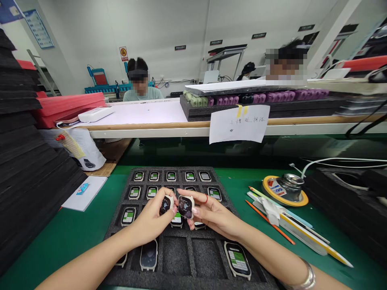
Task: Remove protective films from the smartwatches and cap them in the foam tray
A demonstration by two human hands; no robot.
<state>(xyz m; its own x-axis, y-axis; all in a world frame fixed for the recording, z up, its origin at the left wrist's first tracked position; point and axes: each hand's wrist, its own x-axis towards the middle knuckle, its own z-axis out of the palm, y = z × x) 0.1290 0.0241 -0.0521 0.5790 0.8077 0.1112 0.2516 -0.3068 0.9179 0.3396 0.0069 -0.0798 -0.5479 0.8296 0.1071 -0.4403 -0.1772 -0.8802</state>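
Note:
Above a black foam tray [177, 251], my left hand [154, 217] grips a small watch body [166, 204] between thumb and fingers. Right beside it, my right hand [208, 211] holds another watch body [186, 206], its dark screen tilted up. Both screens show a small figure. Rows of watch bodies lie in the tray's pockets, several with green and white screens, such as the one at the lower right [237, 259]. A dark-screened watch [149, 254] lies at the lower left. Two pockets in the front row hold nothing. My hands cover part of the middle rows.
Right of the tray are an orange pencil [270, 222], tools, a yellow tape roll [302, 198] and a metal-topped jar [290, 186]. A white pad [84, 193] lies left, beside stacked black foam [27, 169]. A shelf [145, 129] spans behind; people sit beyond it.

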